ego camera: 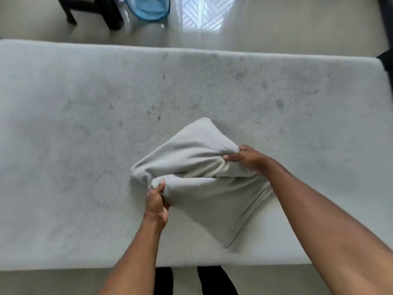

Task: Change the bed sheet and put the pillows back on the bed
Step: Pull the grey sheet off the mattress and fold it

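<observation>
A folded light grey bed sheet [197, 167] lies bundled on the bare white mattress [85, 124], near its front edge. My left hand [156, 206] pinches the bundle's lower left corner between thumb and fingers. My right hand [247, 159] grips a fold at its upper right side. The mattress has no sheet on it and shows several faint dark stains. No pillows are in view.
Beyond the mattress's far edge is a pale floor with a blue basket [148, 6] and dark furniture legs [93, 11]. A sheer white curtain [204, 15] hangs at the back. A dark bed frame part [386, 60] shows at the right edge. My legs [191, 281] stand at the front edge.
</observation>
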`<state>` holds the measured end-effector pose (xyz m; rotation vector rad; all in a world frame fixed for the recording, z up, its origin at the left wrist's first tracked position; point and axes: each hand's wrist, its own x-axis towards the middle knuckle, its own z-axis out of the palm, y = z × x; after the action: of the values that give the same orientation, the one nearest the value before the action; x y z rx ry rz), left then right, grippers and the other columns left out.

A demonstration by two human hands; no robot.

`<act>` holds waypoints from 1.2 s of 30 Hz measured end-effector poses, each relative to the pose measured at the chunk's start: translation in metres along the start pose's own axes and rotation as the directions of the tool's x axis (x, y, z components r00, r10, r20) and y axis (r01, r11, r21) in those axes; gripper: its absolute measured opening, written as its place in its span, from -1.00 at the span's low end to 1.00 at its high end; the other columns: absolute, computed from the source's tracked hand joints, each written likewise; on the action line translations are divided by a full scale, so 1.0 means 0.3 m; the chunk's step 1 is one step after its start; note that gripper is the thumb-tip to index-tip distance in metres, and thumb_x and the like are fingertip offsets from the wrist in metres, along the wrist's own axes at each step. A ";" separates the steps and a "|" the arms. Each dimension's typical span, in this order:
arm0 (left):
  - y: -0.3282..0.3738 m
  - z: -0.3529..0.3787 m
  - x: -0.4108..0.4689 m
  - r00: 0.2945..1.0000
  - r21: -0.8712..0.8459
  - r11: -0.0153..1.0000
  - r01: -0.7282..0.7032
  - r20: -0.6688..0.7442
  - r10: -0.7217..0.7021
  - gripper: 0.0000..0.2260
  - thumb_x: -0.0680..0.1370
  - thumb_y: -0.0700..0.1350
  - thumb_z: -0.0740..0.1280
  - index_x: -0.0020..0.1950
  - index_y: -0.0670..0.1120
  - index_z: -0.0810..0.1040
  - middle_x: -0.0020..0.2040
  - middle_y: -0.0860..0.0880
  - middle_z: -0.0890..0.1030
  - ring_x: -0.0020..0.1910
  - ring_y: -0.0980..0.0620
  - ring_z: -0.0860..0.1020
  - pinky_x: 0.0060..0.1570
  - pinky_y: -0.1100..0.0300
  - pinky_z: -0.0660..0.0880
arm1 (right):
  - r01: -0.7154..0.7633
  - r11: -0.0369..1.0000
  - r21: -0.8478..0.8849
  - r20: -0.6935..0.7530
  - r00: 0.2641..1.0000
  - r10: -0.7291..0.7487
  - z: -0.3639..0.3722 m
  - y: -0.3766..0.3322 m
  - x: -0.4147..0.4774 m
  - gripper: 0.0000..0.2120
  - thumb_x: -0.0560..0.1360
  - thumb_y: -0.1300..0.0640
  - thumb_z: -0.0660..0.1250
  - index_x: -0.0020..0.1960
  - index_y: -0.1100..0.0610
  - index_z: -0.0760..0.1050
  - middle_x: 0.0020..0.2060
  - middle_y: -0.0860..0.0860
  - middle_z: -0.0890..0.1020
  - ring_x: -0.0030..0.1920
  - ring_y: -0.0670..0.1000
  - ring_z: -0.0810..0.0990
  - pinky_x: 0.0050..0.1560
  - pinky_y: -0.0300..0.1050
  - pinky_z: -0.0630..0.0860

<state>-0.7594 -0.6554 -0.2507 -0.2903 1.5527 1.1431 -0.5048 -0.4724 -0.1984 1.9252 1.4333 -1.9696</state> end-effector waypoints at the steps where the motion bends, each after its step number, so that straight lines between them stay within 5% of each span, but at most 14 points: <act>1: 0.077 0.024 0.003 0.996 0.078 0.994 -0.082 0.026 0.080 -0.71 0.60 -0.12 0.36 0.30 -0.16 0.59 0.16 -0.12 0.68 0.10 -0.06 0.63 0.04 0.08 0.55 | 0.023 0.983 0.180 -0.021 1.000 -0.020 -0.024 0.008 -0.031 -0.70 0.50 0.13 0.53 0.18 0.24 0.64 -0.06 0.08 0.75 -0.03 0.09 0.73 -0.10 -0.20 0.61; 3: 0.238 0.094 0.002 0.961 0.264 0.926 -0.269 0.131 0.242 -0.73 0.53 -0.07 0.43 0.18 -0.16 0.65 0.12 -0.10 0.69 0.07 -0.06 0.62 0.07 0.07 0.52 | 0.092 0.897 0.432 -0.097 0.994 -0.054 -0.071 -0.005 -0.095 -0.69 0.52 0.20 0.49 0.24 0.24 0.63 0.06 0.18 0.74 0.10 0.21 0.71 -0.01 -0.03 0.67; 6: 0.463 0.269 -0.039 0.868 0.420 0.762 -0.493 0.302 0.395 -0.86 0.59 -0.08 0.38 0.07 -0.11 0.67 -0.01 -0.06 0.68 -0.05 0.00 0.58 -0.05 0.10 0.49 | 0.236 0.825 0.513 -0.250 0.961 -0.120 -0.155 -0.069 -0.165 -0.75 0.50 0.24 0.47 0.16 0.26 0.67 0.03 0.19 0.73 0.06 0.19 0.70 0.03 -0.02 0.65; 10: 0.679 0.512 -0.137 0.735 0.385 0.631 -0.673 0.436 0.518 -0.87 0.62 -0.08 0.35 -0.08 -0.10 0.60 -0.21 -0.01 0.50 -0.23 0.09 0.40 -0.25 0.16 0.33 | 0.424 0.733 0.532 -0.460 0.871 -0.170 -0.268 -0.197 -0.249 -0.75 0.38 0.22 0.46 0.05 0.23 0.70 -0.07 0.16 0.70 -0.02 0.16 0.65 -0.02 0.02 0.56; 13: 0.749 0.609 -0.213 0.646 0.272 0.606 -0.747 0.509 0.569 -0.88 0.61 -0.09 0.37 0.02 -0.13 0.62 -0.19 0.03 0.56 -0.24 0.15 0.46 -0.25 0.25 0.40 | 0.527 0.651 0.547 -0.563 0.807 -0.180 -0.328 -0.252 -0.299 -0.76 0.30 0.19 0.43 -0.04 0.16 0.68 -0.13 0.13 0.63 -0.09 0.11 0.58 -0.13 -0.04 0.48; 16: 0.724 0.598 -0.243 0.606 0.257 0.572 -0.779 0.542 0.582 -0.81 0.61 -0.06 0.39 0.13 -0.14 0.64 -0.06 0.00 0.67 -0.13 0.17 0.56 -0.15 0.28 0.51 | 0.581 0.615 0.534 -0.597 0.773 -0.212 -0.338 -0.209 -0.321 -0.71 0.28 0.20 0.44 0.00 0.15 0.69 -0.06 0.11 0.66 -0.02 0.13 0.61 -0.07 0.11 0.56; 19: 0.591 0.489 -0.216 0.647 0.340 0.567 -0.750 0.553 0.525 -0.81 0.61 -0.02 0.40 0.17 -0.06 0.64 0.08 -0.05 0.70 0.00 0.09 0.63 -0.07 0.22 0.57 | 0.537 0.635 0.555 -0.596 0.789 -0.146 -0.261 -0.026 -0.309 -0.67 0.22 0.21 0.47 -0.02 0.21 0.69 -0.08 0.16 0.67 -0.03 0.18 0.64 -0.02 0.21 0.59; 22: 0.356 0.302 -0.160 0.742 0.489 0.564 -0.666 0.507 0.438 -0.87 0.62 -0.10 0.39 0.15 -0.07 0.64 -0.03 0.01 0.69 -0.12 0.23 0.63 -0.19 0.30 0.55 | 0.375 0.735 0.565 -0.552 0.834 -0.001 -0.071 0.271 -0.280 -0.74 0.19 0.18 0.48 -0.12 0.18 0.67 -0.21 0.15 0.64 -0.15 0.15 0.59 -0.09 0.10 0.51; 26: 0.016 -0.066 -0.067 0.948 0.771 0.558 -0.306 0.299 0.108 -0.91 0.57 -0.09 0.44 0.00 -0.09 0.67 -0.10 -0.04 0.70 -0.08 -0.04 0.64 -0.14 0.09 0.50 | -0.072 0.815 0.575 -0.369 0.866 0.337 0.250 0.660 -0.308 -0.57 0.01 0.02 0.51 -0.21 0.26 0.70 -0.29 0.14 0.70 -0.22 0.16 0.62 -0.16 0.07 0.51; 28: -0.076 -0.200 -0.033 0.986 0.834 0.538 -0.122 0.164 -0.031 -0.90 0.53 -0.10 0.46 -0.11 -0.13 0.68 -0.16 -0.09 0.69 -0.10 -0.14 0.61 -0.13 0.03 0.46 | -0.189 0.807 0.560 -0.317 0.851 0.420 0.336 0.750 -0.322 -0.64 -0.03 -0.01 0.48 -0.33 0.20 0.69 -0.39 0.03 0.68 -0.28 0.09 0.59 -0.23 -0.06 0.45; 32: -0.064 -0.209 0.048 0.988 0.819 0.574 0.010 0.082 -0.134 -0.74 0.53 -0.08 0.47 -0.01 -0.29 0.63 -0.13 -0.14 0.62 -0.12 -0.12 0.56 -0.12 -0.01 0.46 | -0.139 0.797 0.588 -0.388 0.816 0.428 0.321 0.740 -0.276 -0.57 0.11 -0.12 0.53 -0.16 0.16 0.71 -0.30 -0.04 0.70 -0.26 0.04 0.62 -0.23 -0.14 0.45; 36: 0.009 -0.072 0.145 0.985 0.796 0.603 -0.053 0.141 -0.099 -0.67 0.53 0.11 0.45 0.02 -0.17 0.62 -0.05 -0.14 0.64 -0.09 -0.12 0.57 -0.13 0.01 0.49 | -0.003 0.818 0.576 -0.532 0.758 0.378 0.237 0.688 -0.179 -0.69 0.43 -0.11 0.56 0.01 0.09 0.69 -0.14 -0.07 0.74 -0.14 -0.06 0.70 -0.18 -0.20 0.59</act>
<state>-0.7895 -0.6543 -0.2888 0.3984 1.7355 0.3272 -0.4241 -0.6634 -0.2853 3.0687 0.6499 -1.8369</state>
